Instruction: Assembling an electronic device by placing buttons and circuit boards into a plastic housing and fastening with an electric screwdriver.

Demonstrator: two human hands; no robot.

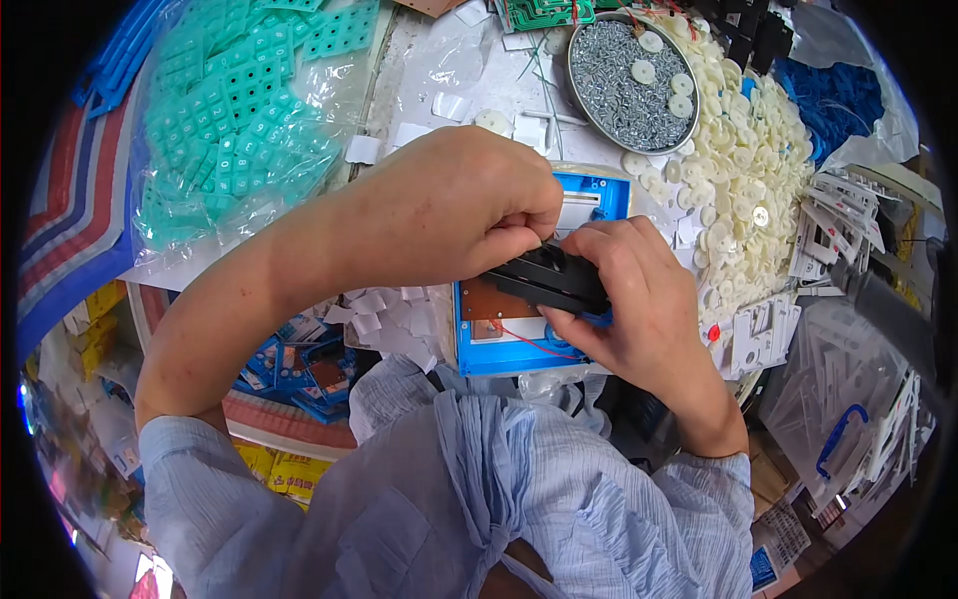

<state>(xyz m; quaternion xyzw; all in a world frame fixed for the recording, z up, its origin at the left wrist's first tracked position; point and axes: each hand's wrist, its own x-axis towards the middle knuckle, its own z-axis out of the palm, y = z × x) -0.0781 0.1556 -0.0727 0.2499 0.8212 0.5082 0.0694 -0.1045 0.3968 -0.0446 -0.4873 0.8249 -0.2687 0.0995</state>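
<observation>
A black plastic part (pixel 555 281), long and hollow, is tilted above an open blue plastic case (pixel 609 190). My right hand (pixel 639 290) grips its right end, fingers over the top and thumb underneath. My left hand (pixel 489 200) is closed in a pinch against the upper edge of the black part, and its curled fingers hide what they hold. Inside the case lies a brown circuit board (pixel 491 302), partly covered by the black part and my left hand. From it a thin red wire (pixel 539 344) runs along the near side of the case.
A round metal tray (pixel 572 75) of small screws stands behind the case. White plastic discs (pixel 758 170) are heaped to the right, near white plastic frames (pixel 763 334). Green keypad sheets (pixel 230 120) fill a clear bag at the far left. Paper pieces (pixel 384 319) lie left of the case.
</observation>
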